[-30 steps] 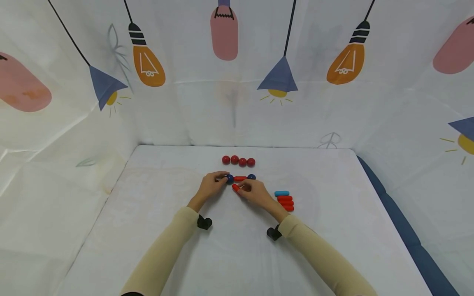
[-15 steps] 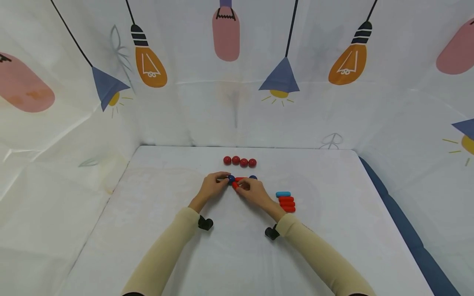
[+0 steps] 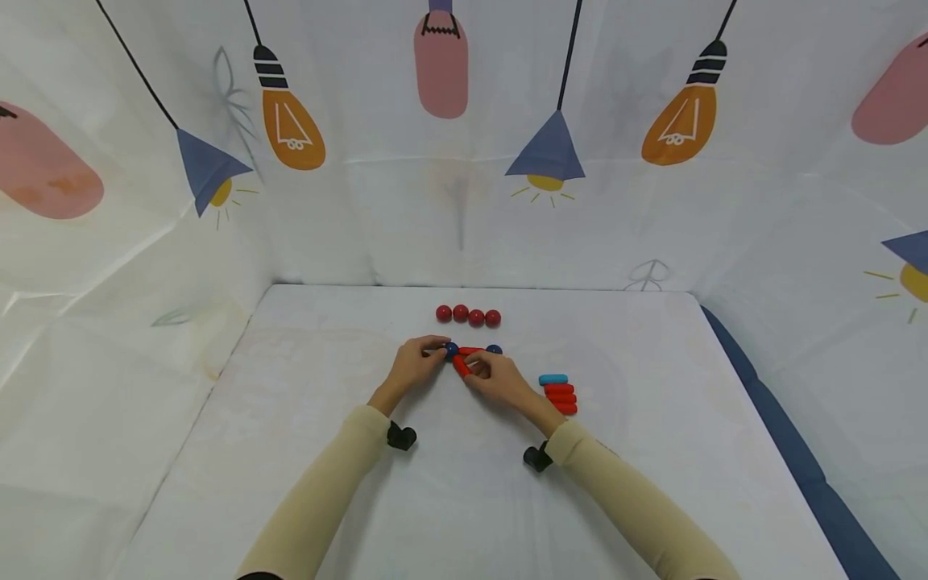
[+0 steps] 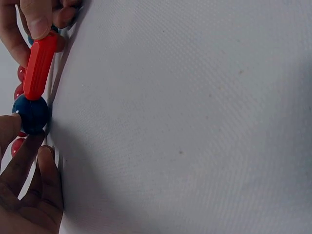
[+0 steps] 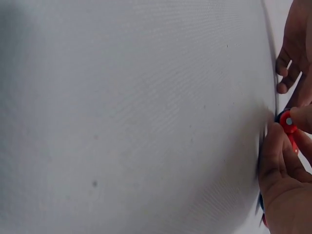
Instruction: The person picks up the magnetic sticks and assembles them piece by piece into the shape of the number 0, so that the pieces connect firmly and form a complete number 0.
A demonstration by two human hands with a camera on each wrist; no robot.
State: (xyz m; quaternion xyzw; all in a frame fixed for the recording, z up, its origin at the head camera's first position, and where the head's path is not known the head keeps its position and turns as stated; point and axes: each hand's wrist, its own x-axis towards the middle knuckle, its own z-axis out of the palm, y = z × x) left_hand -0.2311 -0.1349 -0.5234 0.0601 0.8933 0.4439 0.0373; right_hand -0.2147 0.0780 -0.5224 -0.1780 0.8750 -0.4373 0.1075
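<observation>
My left hand (image 3: 413, 368) pinches a dark blue ball (image 4: 31, 114) between thumb and finger on the white table. From the right, my right hand (image 3: 500, 379) pinches a short red rod (image 4: 40, 67) near one end; its other end meets the blue ball. A second red rod (image 3: 471, 350) runs from this ball toward another blue ball (image 3: 495, 349) on the right, partly behind my right fingers. In the right wrist view, the held red rod (image 5: 287, 121) shows its round end with a silver dot, and my right hand (image 5: 287, 180) covers much of the rest.
Several red balls (image 3: 468, 315) form a row behind the hands. To the right of my right hand lie a light blue rod (image 3: 553, 379) and a stack of red rods (image 3: 561, 399). A printed white cloth (image 3: 464, 217) hangs behind the white table (image 3: 326, 322).
My right hand has brought the held red rod up to the left blue ball, and the rod's end now meets it. The right fingers sit farther back along the rod. My left hand stays put.
</observation>
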